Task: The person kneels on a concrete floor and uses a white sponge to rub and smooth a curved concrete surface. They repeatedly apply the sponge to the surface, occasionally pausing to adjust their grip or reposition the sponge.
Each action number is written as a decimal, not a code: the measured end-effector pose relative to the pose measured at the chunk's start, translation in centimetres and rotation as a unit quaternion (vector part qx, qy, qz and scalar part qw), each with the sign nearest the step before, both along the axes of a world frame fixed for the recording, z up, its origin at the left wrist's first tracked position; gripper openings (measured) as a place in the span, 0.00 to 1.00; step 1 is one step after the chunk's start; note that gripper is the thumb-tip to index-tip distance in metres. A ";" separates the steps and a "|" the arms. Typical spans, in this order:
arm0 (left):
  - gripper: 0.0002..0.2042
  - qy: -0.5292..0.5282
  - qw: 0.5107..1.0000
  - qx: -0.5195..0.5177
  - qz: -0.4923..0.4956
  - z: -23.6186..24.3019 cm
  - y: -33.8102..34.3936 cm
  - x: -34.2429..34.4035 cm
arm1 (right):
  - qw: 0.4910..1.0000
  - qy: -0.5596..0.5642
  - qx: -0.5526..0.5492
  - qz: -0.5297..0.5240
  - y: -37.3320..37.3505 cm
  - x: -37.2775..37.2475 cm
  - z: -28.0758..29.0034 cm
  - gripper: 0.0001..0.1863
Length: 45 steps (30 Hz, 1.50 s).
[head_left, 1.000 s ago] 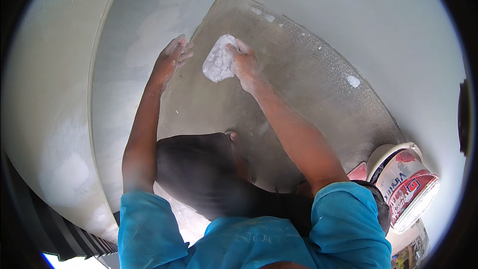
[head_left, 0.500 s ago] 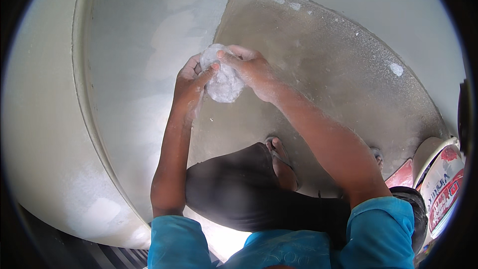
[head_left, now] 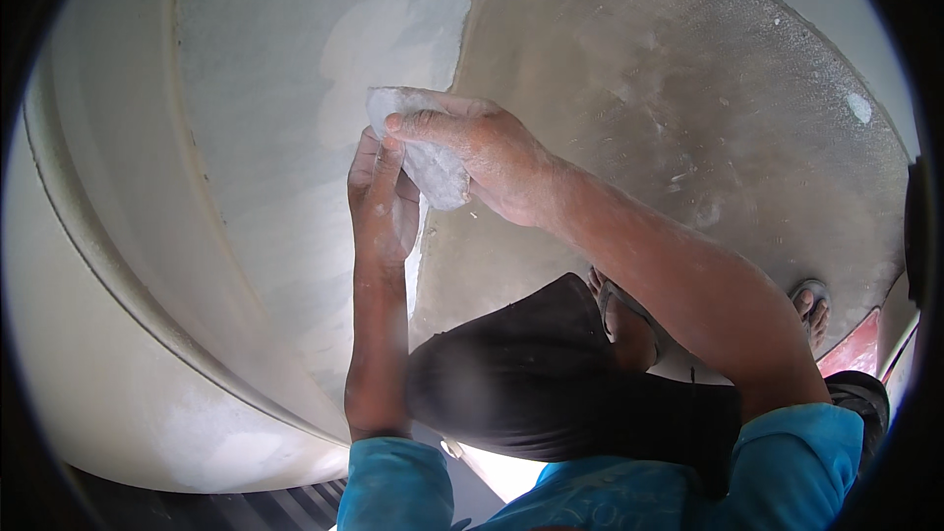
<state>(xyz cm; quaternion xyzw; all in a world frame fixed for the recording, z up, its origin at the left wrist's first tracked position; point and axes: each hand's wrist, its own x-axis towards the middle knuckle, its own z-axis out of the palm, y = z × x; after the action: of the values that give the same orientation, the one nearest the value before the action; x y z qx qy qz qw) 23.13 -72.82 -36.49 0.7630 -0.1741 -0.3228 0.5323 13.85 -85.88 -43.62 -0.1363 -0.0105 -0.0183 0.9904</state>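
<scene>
A crumpled, whitish, dusty folded piece is held up between my two hands in front of the wall; whether it is paper, cloth or plastic I cannot make out. My right hand grips it from the right, its thumb lying across the upper part. At its lower left side my left hand pinches the edge with the thumb upright. Both hands carry pale dust. Part of the piece is covered by the right thumb and fingers.
A pale wall with whitish patches meets a brown-grey dusty surface behind my hands. Curved pale moulding runs along the left. My bent knee in black cloth and sandalled feet are below. A red object stands at the right.
The view has shifted, so the moulding and my feet sit elsewhere in it. The piece is tilted and looks narrower; my right hand has come further across it, my left hand lower along its edge.
</scene>
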 end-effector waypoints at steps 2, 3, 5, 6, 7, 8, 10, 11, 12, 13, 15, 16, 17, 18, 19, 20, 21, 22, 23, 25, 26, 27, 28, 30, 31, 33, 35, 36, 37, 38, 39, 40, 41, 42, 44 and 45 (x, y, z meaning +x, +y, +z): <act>0.19 -0.015 1.000 -0.008 0.010 0.0 -0.1 -0.3 | 1.000 0.000 -0.022 -0.009 0.2 0.2 0.2 0.36; 0.19 -0.022 1.000 -0.013 0.015 0.1 -0.2 -0.5 | 1.000 0.002 -0.022 -0.018 0.4 0.3 0.4 0.36; 0.18 -0.031 0.999 -0.005 0.021 0.8 -0.4 -0.7 | 0.999 -0.003 -0.036 -0.032 0.5 0.2 1.1 0.36; 0.17 -0.036 0.999 -0.002 0.024 1.1 -0.3 -0.8 | 0.998 -0.011 -0.050 -0.040 0.5 0.0 1.4 0.36; 0.17 -0.038 0.999 0.001 0.022 1.1 -0.1 -0.7 | 0.997 -0.018 -0.066 -0.047 0.5 -0.1 1.6 0.36; 0.17 -0.041 0.999 0.004 0.021 1.0 0.1 -0.5 | 0.997 -0.018 -0.066 -0.045 0.6 -0.2 1.8 0.36; 0.16 -0.045 0.999 0.005 0.016 0.8 0.6 -0.4 | 0.997 -0.018 -0.067 -0.042 0.8 -0.2 2.1 0.36; 0.16 -0.046 0.999 0.004 0.012 0.8 0.7 -0.5 | 0.996 -0.019 -0.076 -0.052 0.9 -0.3 2.3 0.35; 0.16 -0.048 0.999 0.004 0.009 0.9 0.9 -0.4 | 0.994 -0.019 -0.086 -0.062 1.0 -0.4 2.5 0.35; 0.16 -0.042 0.999 0.012 -0.001 0.8 1.1 -0.1 | 0.992 -0.018 -0.098 -0.075 1.2 -0.4 2.6 0.35; 0.17 -0.028 0.999 0.018 0.002 0.5 1.4 0.1 | 0.984 0.005 -0.131 -0.122 2.4 0.1 2.1 0.35; 0.17 -0.022 1.000 0.020 0.001 0.4 1.2 0.1 | 0.978 0.015 -0.147 -0.147 2.7 0.3 1.9 0.35; 0.18 -0.026 0.999 0.025 -0.001 0.3 1.2 0.1 | 0.977 0.020 -0.146 -0.153 3.0 0.4 1.9 0.35; 0.18 -0.029 0.999 0.031 -0.004 0.2 1.2 0.0 | 0.976 0.025 -0.145 -0.158 3.3 0.3 1.9 0.36; 0.19 -0.033 0.999 0.037 -0.005 0.1 1.4 -0.1 | 0.976 0.031 -0.144 -0.162 3.7 0.3 1.9 0.36; 0.20 -0.038 0.998 0.043 0.004 0.0 1.4 -0.2 | 0.975 0.028 -0.153 -0.156 3.7 0.3 2.0 0.37; 0.21 -0.042 0.998 0.049 0.012 -0.2 1.4 -0.2 | 0.975 0.026 -0.162 -0.149 3.7 0.2 2.0 0.38; 0.22 -0.044 0.997 0.055 0.020 -0.3 1.4 -0.3 | 0.975 0.026 -0.170 -0.143 3.7 0.1 1.9 0.38; 0.23 -0.043 0.997 0.055 0.012 -0.3 1.2 -0.4 | 0.969 0.022 -0.189 -0.157 3.7 0.1 1.8 0.39; 0.26 -0.040 0.998 0.056 -0.003 -0.1 0.8 -0.6 | 0.957 0.011 -0.224 -0.183 3.8 0.2 1.6 0.39; 0.26 -0.042 0.997 0.058 -0.009 -0.2 0.8 -0.5 | 0.951 0.012 -0.239 -0.195 4.0 0.2 1.6 0.40; 0.27 -0.045 0.997 0.061 -0.014 -0.2 0.8 -0.5 | 0.945 0.013 -0.254 -0.208 4.1 0.2 1.6 0.40; 0.28 -0.047 0.997 0.065 -0.019 -0.3 0.9 -0.5 | 0.938 0.014 -0.267 -0.219 4.3 0.2 1.6 0.40; 0.28 -0.038 0.998 0.045 -0.024 -0.1 0.6 -0.9 | 0.915 0.007 -0.304 -0.266 4.7 0.4 1.3 0.40; 0.28 -0.033 0.999 0.034 -0.026 -0.1 0.5 -1.0 | 0.902 0.004 -0.323 -0.288 4.9 0.5 1.3 0.40; 0.29 -0.009 0.999 -0.023 -0.025 -0.2 0.6 -1.3 | 0.892 0.005 -0.330 -0.309 5.1 0.7 1.4 0.38; 0.30 -0.007 0.999 -0.025 -0.036 -0.3 1.0 -1.0 | 0.884 0.013 -0.338 -0.324 5.4 0.6 1.6 0.35; 0.30 -0.017 0.999 0.002 -0.048 -0.4 1.2 -0.6 | 0.880 0.020 -0.343 -0.328 5.2 0.5 1.7 0.33; 0.31 -0.029 0.997 0.025 -0.062 -0.4 1.1 -0.1 | 0.874 0.026 -0.352 -0.335 4.9 0.4 1.7 0.32; 0.32 -0.071 0.993 0.070 -0.059 -0.4 0.7 0.2 | 0.852 0.047 -0.394 -0.343 4.6 0.4 1.4 0.31; 0.33 -0.113 0.985 0.114 -0.057 -0.4 0.1 0.6 | 0.826 0.070 -0.435 -0.352 4.3 0.3 0.9 0.29; 0.34 -0.157 0.974 0.152 -0.054 -0.3 -1.0 1.1 | 0.795 0.089 -0.478 -0.361 3.4 0.2 0.3 0.29; 0.37 -0.335 0.901 0.269 -0.062 -0.1 -2.4 2.3 | 0.728 0.107 -0.573 -0.360 2.5 0.0 -0.5 0.30; 0.37 -0.474 0.827 0.297 -0.061 -0.5 -3.3 4.8 | 0.650 0.125 -0.660 -0.355 1.4 -0.4 -1.5 0.31; 0.40 -0.643 0.685 0.343 -0.011 -0.3 -4.7 10.6 | 0.504 0.149 -0.774 -0.353 -0.7 -1.6 -4.4 0.32; 0.40 -0.667 0.663 0.340 -0.006 0.5 -5.9 12.9 | 0.446 0.157 -0.807 -0.355 -1.9 -2.6 -6.7 0.31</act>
<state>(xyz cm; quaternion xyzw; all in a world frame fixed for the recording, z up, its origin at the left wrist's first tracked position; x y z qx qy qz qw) 35.99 -78.75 -36.00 0.9012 -0.3650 0.2326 -0.0240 11.26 -87.80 -50.29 -0.8663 0.1841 -0.3295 0.3271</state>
